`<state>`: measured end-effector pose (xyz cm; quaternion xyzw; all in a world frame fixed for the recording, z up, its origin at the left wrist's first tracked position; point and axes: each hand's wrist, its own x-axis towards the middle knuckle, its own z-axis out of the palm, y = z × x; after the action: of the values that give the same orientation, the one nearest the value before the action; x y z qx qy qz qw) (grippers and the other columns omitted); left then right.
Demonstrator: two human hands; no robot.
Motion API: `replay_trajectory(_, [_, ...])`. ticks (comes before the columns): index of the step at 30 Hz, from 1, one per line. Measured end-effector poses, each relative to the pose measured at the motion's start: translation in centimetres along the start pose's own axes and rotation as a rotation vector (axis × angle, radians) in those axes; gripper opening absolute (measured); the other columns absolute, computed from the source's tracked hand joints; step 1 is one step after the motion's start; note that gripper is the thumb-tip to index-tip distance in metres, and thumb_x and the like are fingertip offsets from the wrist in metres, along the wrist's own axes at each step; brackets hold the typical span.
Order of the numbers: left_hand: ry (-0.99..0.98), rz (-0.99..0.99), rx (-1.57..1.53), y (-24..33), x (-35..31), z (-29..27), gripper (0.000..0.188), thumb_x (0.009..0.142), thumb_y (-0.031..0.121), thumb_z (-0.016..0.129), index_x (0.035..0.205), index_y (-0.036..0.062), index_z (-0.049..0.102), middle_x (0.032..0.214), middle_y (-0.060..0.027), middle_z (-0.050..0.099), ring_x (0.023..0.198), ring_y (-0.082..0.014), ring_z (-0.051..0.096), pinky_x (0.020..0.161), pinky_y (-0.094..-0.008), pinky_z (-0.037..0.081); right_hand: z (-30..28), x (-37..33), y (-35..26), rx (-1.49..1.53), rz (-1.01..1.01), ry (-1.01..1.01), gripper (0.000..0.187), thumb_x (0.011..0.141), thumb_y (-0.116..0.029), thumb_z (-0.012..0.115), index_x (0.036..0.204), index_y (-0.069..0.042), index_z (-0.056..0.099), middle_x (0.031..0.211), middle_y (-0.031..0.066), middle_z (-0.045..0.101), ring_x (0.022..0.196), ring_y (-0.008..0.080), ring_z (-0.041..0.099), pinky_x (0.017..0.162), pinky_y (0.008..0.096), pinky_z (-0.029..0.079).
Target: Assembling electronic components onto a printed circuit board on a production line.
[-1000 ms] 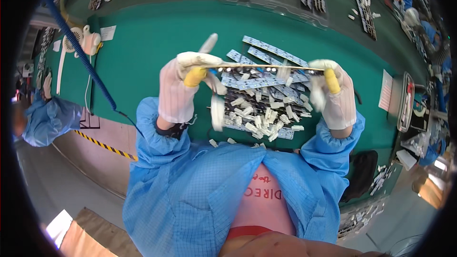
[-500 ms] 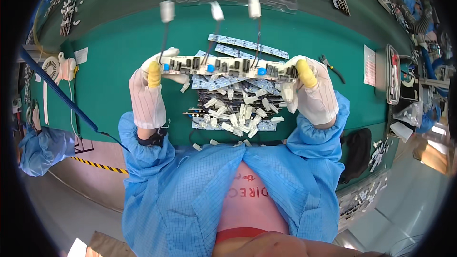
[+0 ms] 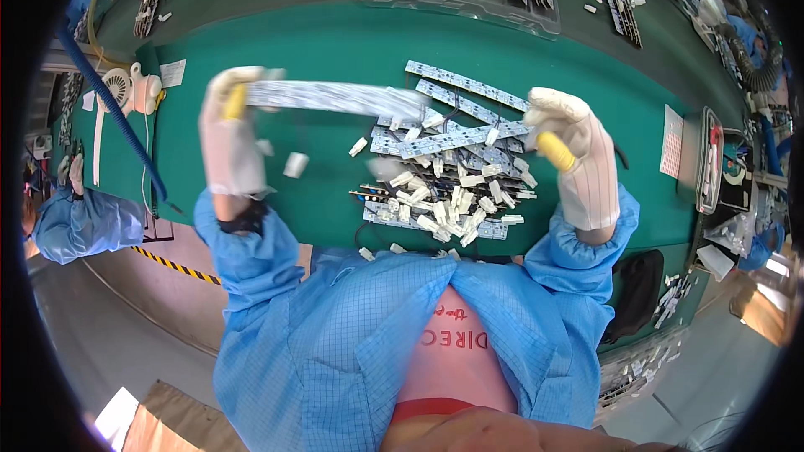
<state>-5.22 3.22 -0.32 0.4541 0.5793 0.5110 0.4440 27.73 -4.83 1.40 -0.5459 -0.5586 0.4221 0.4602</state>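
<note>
My left hand (image 3: pixel 234 121), in a white glove with a yellow thumb cover, grips the left end of a long narrow circuit board (image 3: pixel 343 99). That board is smeared by motion and its pale face is up. White plugs (image 3: pixel 295 165) hang below it, also blurred. My right hand (image 3: pixel 574 146), gloved alike, is off the board, with its fingers loosely curled, the thumb apart and nothing visible in it. Beside its fingertips lies a loose pile of similar board strips (image 3: pixel 456 141). Many white connectors (image 3: pixel 456 205) cover the pile's near side.
A clear plastic tray (image 3: pixel 456 12) with more strips stands at the back. At left are a white fan (image 3: pixel 126 90), a blue air hose (image 3: pixel 113 105) and another person's sleeve (image 3: pixel 88 226). A paper sheet (image 3: pixel 672 141) and a metal-rimmed box (image 3: pixel 710 159) lie at right.
Both hands held the board by its ends, components showing and plugs on the far side. It has turned over and moved left with my left hand; my right hand has let go.
</note>
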Motion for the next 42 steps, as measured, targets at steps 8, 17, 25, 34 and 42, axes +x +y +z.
replay_trajectory(8, [0.072, 0.162, 0.760, -7.8, 8.6, -12.9, 0.023, 0.090, 0.011, 0.052, 0.109, 0.0071, 0.063, 0.097, -0.0008, 0.062, 0.080, -0.0114, 0.056, 0.074, -0.0237, 0.043, -3.0, 1.0, 5.4, -0.837, -0.271, -0.019, 0.032, 0.074, -0.004, 0.068, 0.105, -0.008, 0.062, 0.104, 0.0115, 0.062, 0.096, 0.0289, 0.060, 0.082, 0.0350, 0.047])
replay_trajectory(17, [0.230, 0.502, 0.839, -4.9, 4.9, -6.3, 0.030, 0.075, 0.000, 0.066, 0.103, 0.0112, 0.065, 0.114, -0.0083, 0.062, 0.110, -0.0257, 0.056, 0.096, -0.0355, 0.042, -2.3, 1.4, 5.2, -0.830, -0.262, -0.036, 0.029, 0.073, -0.005, 0.069, 0.101, -0.009, 0.062, 0.102, 0.0111, 0.062, 0.098, 0.0307, 0.058, 0.082, 0.0376, 0.047])
replay_trajectory(25, [-0.155, 0.673, 0.699, -2.5, 1.6, -0.2, 0.022, 0.076, 0.010, 0.070, 0.097, 0.0143, 0.065, 0.107, -0.0037, 0.065, 0.110, -0.0244, 0.057, 0.096, -0.0362, 0.044, -2.1, 1.5, 4.8, -0.733, -0.234, -0.045, 0.028, 0.073, 0.001, 0.064, 0.100, -0.005, 0.062, 0.101, 0.0141, 0.062, 0.098, 0.0323, 0.058, 0.086, 0.0378, 0.045])
replay_trajectory(34, [-0.265, 0.659, 0.754, -2.0, 0.5, 1.0, 0.018, 0.080, 0.022, 0.068, 0.096, 0.0163, 0.063, 0.109, -0.0011, 0.063, 0.104, -0.0241, 0.056, 0.086, -0.0356, 0.048, -2.0, 1.4, 4.9, -0.783, -0.251, -0.050, 0.027, 0.072, 0.000, 0.066, 0.098, -0.007, 0.061, 0.100, 0.0118, 0.062, 0.097, 0.0310, 0.058, 0.086, 0.0380, 0.046])
replay_trajectory(42, [-0.302, 0.646, 0.709, -1.9, -0.2, 1.5, 0.014, 0.080, 0.024, 0.067, 0.091, 0.0154, 0.063, 0.104, -0.0010, 0.063, 0.099, -0.0234, 0.056, 0.085, -0.0347, 0.046, -1.9, 1.2, 4.6, -0.768, -0.245, -0.066, 0.028, 0.070, 0.003, 0.066, 0.096, -0.005, 0.062, 0.098, 0.0120, 0.063, 0.095, 0.0301, 0.059, 0.084, 0.0373, 0.046])
